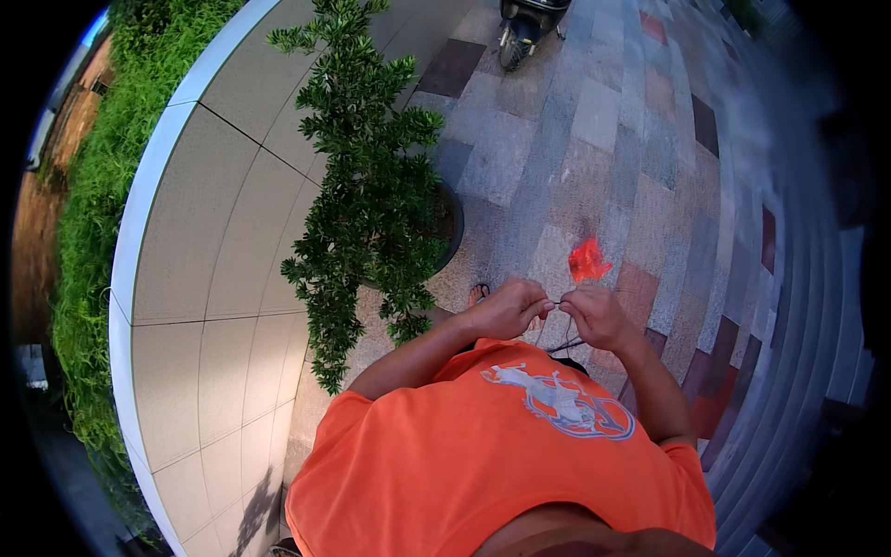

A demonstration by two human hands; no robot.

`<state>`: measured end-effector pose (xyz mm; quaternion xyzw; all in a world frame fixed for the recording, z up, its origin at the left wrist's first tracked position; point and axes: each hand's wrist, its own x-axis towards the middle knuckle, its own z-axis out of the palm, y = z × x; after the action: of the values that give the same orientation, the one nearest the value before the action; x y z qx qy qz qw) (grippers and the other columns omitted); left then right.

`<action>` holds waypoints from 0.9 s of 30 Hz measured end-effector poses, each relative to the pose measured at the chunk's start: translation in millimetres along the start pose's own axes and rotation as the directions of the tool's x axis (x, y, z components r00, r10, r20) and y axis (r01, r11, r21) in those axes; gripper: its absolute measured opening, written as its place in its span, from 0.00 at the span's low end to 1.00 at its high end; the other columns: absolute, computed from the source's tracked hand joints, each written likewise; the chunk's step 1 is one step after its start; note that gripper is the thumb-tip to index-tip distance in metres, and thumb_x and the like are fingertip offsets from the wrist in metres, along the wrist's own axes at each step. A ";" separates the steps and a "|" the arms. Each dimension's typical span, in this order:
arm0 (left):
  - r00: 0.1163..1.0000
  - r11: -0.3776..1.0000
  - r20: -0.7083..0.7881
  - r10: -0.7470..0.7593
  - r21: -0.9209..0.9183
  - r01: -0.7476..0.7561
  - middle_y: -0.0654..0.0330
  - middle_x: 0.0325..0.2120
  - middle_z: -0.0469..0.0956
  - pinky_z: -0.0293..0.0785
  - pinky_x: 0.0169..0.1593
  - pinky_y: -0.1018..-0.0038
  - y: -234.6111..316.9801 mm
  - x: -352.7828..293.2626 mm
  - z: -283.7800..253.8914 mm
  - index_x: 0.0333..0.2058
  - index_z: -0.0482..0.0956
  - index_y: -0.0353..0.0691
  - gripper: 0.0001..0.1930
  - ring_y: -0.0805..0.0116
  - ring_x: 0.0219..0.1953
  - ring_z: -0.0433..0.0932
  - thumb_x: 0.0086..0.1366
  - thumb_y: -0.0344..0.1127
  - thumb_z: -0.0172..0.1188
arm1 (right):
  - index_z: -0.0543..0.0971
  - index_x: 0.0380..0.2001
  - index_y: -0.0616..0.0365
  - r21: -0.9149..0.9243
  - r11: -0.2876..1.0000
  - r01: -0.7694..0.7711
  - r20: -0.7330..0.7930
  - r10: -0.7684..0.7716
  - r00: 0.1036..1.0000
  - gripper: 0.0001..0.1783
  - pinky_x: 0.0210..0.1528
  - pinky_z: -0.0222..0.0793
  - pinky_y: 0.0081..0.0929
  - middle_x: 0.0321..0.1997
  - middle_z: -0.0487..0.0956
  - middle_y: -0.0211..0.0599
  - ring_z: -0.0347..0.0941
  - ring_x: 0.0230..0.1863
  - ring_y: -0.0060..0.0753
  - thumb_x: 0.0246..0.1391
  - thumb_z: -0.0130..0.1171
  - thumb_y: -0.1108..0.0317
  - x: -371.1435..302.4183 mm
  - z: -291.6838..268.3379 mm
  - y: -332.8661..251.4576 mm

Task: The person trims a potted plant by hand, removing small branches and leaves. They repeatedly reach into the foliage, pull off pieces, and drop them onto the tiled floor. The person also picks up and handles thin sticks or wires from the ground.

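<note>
Close in front of my orange shirt (pixel 445 455), my left hand (pixel 507 309) and my right hand (pixel 599 317) almost meet at the fingertips. Both are closed in a pinch on a thin dark cord (pixel 556 304), which shows as a short stretch between them. Below the fingers, thin dark strands (pixel 566 346) hang near my waist; whether they belong to the same piece is too small to tell. Beyond my right hand a crumpled bright red-orange piece (pixel 587 260), perhaps thin plastic, appears over the paving.
A bushy green plant (pixel 367 176) in a dark round pot (pixel 454 223) stands at my left, beside a beige tiled wall (pixel 251 232) with hedge (pixel 93 251) behind it. Ahead is a parked scooter (pixel 522 32) on patterned stone paving (pixel 594 121). Steps (pixel 807 353) run along the right.
</note>
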<state>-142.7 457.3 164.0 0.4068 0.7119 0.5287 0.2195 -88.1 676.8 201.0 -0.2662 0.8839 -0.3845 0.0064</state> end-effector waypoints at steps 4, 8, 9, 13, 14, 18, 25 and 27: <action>0.999 0.996 -0.015 0.036 0.081 -0.035 0.48 0.22 0.73 0.68 0.34 0.58 -20.7 32.0 -35.4 0.25 0.76 0.32 0.12 0.46 0.29 0.74 0.65 0.34 0.57 | 0.72 0.23 0.60 -0.069 0.996 -0.055 0.004 0.055 0.998 0.09 0.25 0.65 0.43 0.18 0.73 0.46 0.74 0.23 0.52 0.53 0.59 0.71 40.2 -11.5 20.0; 0.999 0.977 -0.010 0.030 0.210 -0.027 0.46 0.22 0.74 0.68 0.34 0.55 -36.8 69.4 -61.3 0.24 0.75 0.32 0.13 0.43 0.28 0.73 0.65 0.34 0.57 | 0.72 0.24 0.60 -0.295 0.932 -0.210 0.109 0.251 0.962 0.10 0.26 0.66 0.45 0.20 0.75 0.48 0.74 0.23 0.53 0.56 0.57 0.68 76.6 -27.6 34.6; 1.000 0.972 -0.024 0.018 0.235 -0.011 0.45 0.22 0.74 0.68 0.34 0.55 -41.9 75.2 -63.4 0.24 0.76 0.32 0.13 0.42 0.28 0.73 0.64 0.34 0.57 | 0.72 0.25 0.60 -0.307 0.931 -0.199 0.125 0.247 0.961 0.10 0.26 0.66 0.46 0.21 0.75 0.49 0.75 0.24 0.53 0.57 0.56 0.67 82.6 -29.7 40.4; 0.991 0.979 -0.130 0.034 0.202 -0.007 0.45 0.22 0.74 0.69 0.35 0.54 -52.7 104.6 -82.7 0.24 0.76 0.32 0.13 0.42 0.29 0.74 0.64 0.35 0.57 | 0.74 0.29 0.62 -0.127 0.977 -0.169 0.144 0.187 0.972 0.08 0.28 0.68 0.43 0.23 0.77 0.48 0.75 0.26 0.50 0.58 0.54 0.68 114.2 -57.5 77.0; 0.992 0.983 -0.123 0.025 0.184 -0.002 0.46 0.22 0.74 0.69 0.35 0.54 -52.6 112.7 -89.3 0.25 0.77 0.32 0.12 0.42 0.29 0.74 0.65 0.35 0.57 | 0.75 0.30 0.62 -0.052 0.978 -0.201 0.191 0.207 0.959 0.07 0.28 0.68 0.42 0.23 0.76 0.48 0.75 0.26 0.49 0.58 0.54 0.69 121.9 -65.1 84.6; 0.995 0.987 -0.102 -0.018 0.158 0.034 0.46 0.24 0.75 0.69 0.36 0.54 -62.2 145.2 -118.1 0.28 0.78 0.33 0.11 0.42 0.31 0.74 0.65 0.35 0.56 | 0.77 0.32 0.63 0.139 0.954 -0.265 0.370 0.198 0.908 0.07 0.28 0.68 0.37 0.22 0.76 0.45 0.75 0.25 0.45 0.60 0.52 0.70 156.8 -94.7 126.9; 0.975 0.935 -0.169 -0.146 0.298 0.192 0.46 0.28 0.76 0.70 0.38 0.56 -89.6 223.6 -149.1 0.32 0.78 0.35 0.09 0.43 0.34 0.75 0.65 0.35 0.56 | 0.77 0.30 0.64 0.123 0.979 -0.162 0.461 0.088 0.883 0.09 0.28 0.67 0.40 0.23 0.76 0.51 0.74 0.25 0.53 0.59 0.54 0.69 232.6 -145.9 227.0; 0.955 0.939 -0.247 -0.161 0.260 0.225 0.46 0.28 0.77 0.71 0.38 0.57 -104.7 255.1 -146.1 0.31 0.78 0.35 0.06 0.44 0.34 0.76 0.60 0.32 0.57 | 0.77 0.30 0.64 0.104 0.993 -0.054 0.427 0.005 0.904 0.08 0.28 0.66 0.42 0.23 0.75 0.54 0.74 0.26 0.57 0.58 0.54 0.69 254.5 -165.0 258.1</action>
<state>-433.6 568.8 146.9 0.3002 0.8374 0.4384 0.1286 -462.3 812.7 190.1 -0.3295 0.8417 -0.3666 0.2203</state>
